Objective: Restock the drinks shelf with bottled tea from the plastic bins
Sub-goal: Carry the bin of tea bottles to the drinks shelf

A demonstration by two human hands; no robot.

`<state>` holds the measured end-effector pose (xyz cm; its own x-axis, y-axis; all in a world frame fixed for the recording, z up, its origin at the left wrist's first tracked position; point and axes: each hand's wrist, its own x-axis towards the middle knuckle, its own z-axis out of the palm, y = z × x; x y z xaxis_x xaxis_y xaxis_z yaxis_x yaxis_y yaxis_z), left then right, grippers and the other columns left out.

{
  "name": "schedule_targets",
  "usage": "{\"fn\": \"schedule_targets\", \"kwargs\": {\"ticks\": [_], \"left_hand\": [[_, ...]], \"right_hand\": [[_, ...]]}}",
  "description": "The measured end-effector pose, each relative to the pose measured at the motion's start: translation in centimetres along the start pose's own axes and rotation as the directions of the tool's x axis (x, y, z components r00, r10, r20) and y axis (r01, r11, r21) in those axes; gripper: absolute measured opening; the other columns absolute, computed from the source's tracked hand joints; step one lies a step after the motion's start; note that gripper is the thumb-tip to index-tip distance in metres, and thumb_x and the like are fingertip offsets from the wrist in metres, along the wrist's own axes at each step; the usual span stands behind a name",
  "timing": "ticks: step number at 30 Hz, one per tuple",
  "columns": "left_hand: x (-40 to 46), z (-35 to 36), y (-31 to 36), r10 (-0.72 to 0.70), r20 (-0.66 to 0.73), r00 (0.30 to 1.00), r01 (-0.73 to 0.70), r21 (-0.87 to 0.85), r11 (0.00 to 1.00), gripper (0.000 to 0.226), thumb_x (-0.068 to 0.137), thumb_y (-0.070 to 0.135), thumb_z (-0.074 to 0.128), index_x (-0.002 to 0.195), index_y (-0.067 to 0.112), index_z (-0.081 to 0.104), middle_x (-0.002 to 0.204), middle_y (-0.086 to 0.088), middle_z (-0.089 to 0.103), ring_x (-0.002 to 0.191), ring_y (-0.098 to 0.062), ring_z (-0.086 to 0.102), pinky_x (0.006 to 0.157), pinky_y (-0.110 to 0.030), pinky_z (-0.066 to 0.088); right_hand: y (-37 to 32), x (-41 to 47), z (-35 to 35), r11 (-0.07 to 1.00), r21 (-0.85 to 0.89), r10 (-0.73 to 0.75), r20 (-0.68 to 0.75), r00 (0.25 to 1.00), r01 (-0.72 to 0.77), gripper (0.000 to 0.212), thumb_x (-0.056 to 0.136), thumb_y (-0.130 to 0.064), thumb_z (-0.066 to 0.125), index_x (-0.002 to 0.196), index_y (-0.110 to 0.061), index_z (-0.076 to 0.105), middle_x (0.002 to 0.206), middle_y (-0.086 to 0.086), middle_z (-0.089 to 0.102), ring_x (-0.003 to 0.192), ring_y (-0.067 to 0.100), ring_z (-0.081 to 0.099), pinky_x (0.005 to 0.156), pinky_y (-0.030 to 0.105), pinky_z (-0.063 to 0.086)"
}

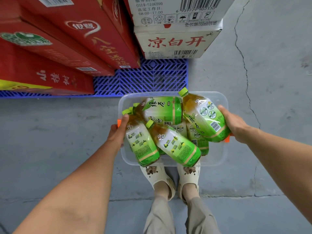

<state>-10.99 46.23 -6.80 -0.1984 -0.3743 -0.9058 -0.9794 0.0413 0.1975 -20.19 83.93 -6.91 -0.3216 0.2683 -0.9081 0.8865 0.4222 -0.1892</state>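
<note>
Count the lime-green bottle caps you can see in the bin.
4: one at the bin's far right corner, two together at its left edge, one in the middle. Others may be hidden.

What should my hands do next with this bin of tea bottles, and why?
Probably steady the bin before walking. The right hand holds the clear plastic bin at its orange handle, and the top bottle lies tilted against that hand over the rim. The left hand grips the opposite side. No shelf is in view.

Grey cracked concrete floor [50, 132], blue plastic pallet [152, 78] on it
</note>
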Motion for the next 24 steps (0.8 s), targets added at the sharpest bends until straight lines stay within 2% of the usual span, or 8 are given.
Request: {"fn": "schedule_targets", "kwargs": {"ticks": [3, 5, 9, 11, 15, 19, 22, 24], "left_hand": [[-1.6, -0.3, -0.8, -0.028, -0.003, 1.0, 0.028, -0.017, 0.999, 0.117, 0.049, 0.102, 0.038, 0.129, 0.017, 0.052, 0.119, -0.01, 0.066, 0.107, -0.032, 0.061, 0.089, -0.048, 0.052], [-3.1, -0.7, -1.0, -0.049, 0.001, 0.999, 0.049, -0.036, 0.998, 0.119, 0.048, 0.102, 0.038, 0.13, 0.017, 0.052, 0.12, -0.01, 0.065, 0.108, -0.031, 0.06, 0.08, -0.043, 0.052], [-7.3, -1.9, -1.3, -0.078, 0.014, 0.997, 0.079, -0.058, 0.995, 0.117, 0.048, 0.1, 0.039, 0.13, 0.018, 0.052, 0.119, -0.007, 0.064, 0.108, -0.029, 0.058, 0.072, -0.038, 0.048], [-9.9, -2.6, -1.5, -0.08, 0.023, 0.997, 0.082, -0.083, 0.993, 0.108, 0.056, 0.098, 0.041, 0.128, 0.018, 0.052, 0.12, -0.007, 0.064, 0.11, -0.028, 0.058, 0.074, -0.039, 0.048], [-15.5, -4.4, -1.9, -0.092, 0.002, 0.996, 0.091, -0.152, 0.984, 0.086, 0.079, 0.086, 0.046, 0.13, 0.017, 0.05, 0.129, -0.011, 0.061, 0.118, -0.032, 0.055, 0.083, -0.043, 0.046], [-21.4, -7.2, -1.7, -0.099, -0.016, 0.995, 0.094, -0.181, 0.979, 0.094, 0.077, 0.086, 0.048, 0.145, 0.021, 0.04, 0.144, -0.013, 0.051, 0.131, -0.035, 0.049, 0.105, -0.052, 0.045], [-25.5, -9.3, -2.1, -0.073, -0.021, 0.997, 0.068, -0.204, 0.977, 0.1, 0.075, 0.089, 0.048, 0.149, 0.021, 0.038, 0.149, -0.013, 0.046, 0.134, -0.035, 0.046, 0.108, -0.057, 0.042], [-28.0, -10.5, -2.8, -0.064, -0.031, 0.997, 0.056, -0.213, 0.975, 0.104, 0.073, 0.09, 0.047, 0.15, 0.021, 0.036, 0.151, -0.013, 0.043, 0.137, -0.036, 0.043, 0.109, -0.057, 0.041]], "right_hand": [[-0.1, -1.5, -0.6, 0.999, -0.033, 0.004, -0.007, 1.0, -0.005, 0.084, 0.081, -0.077, 0.045, 0.118, -0.004, 0.063, 0.108, 0.016, 0.068, 0.094, 0.033, 0.065, 0.094, 0.049, 0.052], [-0.4, -2.9, -1.2, 0.998, -0.06, 0.005, -0.016, 1.0, -0.006, 0.083, 0.082, -0.077, 0.044, 0.113, -0.003, 0.064, 0.104, 0.018, 0.069, 0.088, 0.033, 0.065, 0.089, 0.047, 0.054], [-1.1, -7.0, -2.9, 0.994, -0.112, 0.006, -0.003, 1.0, -0.006, 0.082, 0.085, -0.076, 0.042, 0.112, -0.002, 0.065, 0.097, 0.016, 0.067, 0.072, 0.026, 0.059, 0.064, 0.034, 0.046], [-1.2, -9.5, -4.0, 0.992, -0.124, 0.009, 0.013, 1.0, -0.007, 0.085, 0.084, -0.077, 0.043, 0.114, 0.0, 0.063, 0.101, 0.018, 0.066, 0.072, 0.026, 0.058, 0.063, 0.033, 0.045], [-1.8, -15.5, -6.2, 0.99, -0.142, 0.003, 0.004, 1.0, -0.002, 0.081, 0.085, -0.076, 0.044, 0.109, -0.002, 0.066, 0.106, 0.022, 0.068, 0.078, 0.031, 0.06, 0.079, 0.042, 0.05], [-2.9, -21.8, -8.0, 0.989, -0.147, -0.033, -0.01, 0.999, 0.031, 0.078, 0.086, -0.074, 0.045, 0.107, -0.003, 0.067, 0.106, 0.022, 0.067, 0.079, 0.032, 0.06, 0.078, 0.042, 0.05], [-3.6, -26.6, -9.1, 0.983, -0.172, -0.065, -0.015, 0.998, 0.061, 0.076, 0.087, -0.073, 0.044, 0.103, -0.003, 0.068, 0.103, 0.022, 0.069, 0.08, 0.033, 0.062, 0.081, 0.043, 0.052], [-3.9, -29.5, -9.6, 0.978, -0.191, -0.09, -0.019, 0.996, 0.085, 0.076, 0.087, -0.072, 0.045, 0.101, -0.001, 0.068, 0.099, 0.023, 0.069, 0.074, 0.033, 0.063, 0.073, 0.04, 0.052]]}}
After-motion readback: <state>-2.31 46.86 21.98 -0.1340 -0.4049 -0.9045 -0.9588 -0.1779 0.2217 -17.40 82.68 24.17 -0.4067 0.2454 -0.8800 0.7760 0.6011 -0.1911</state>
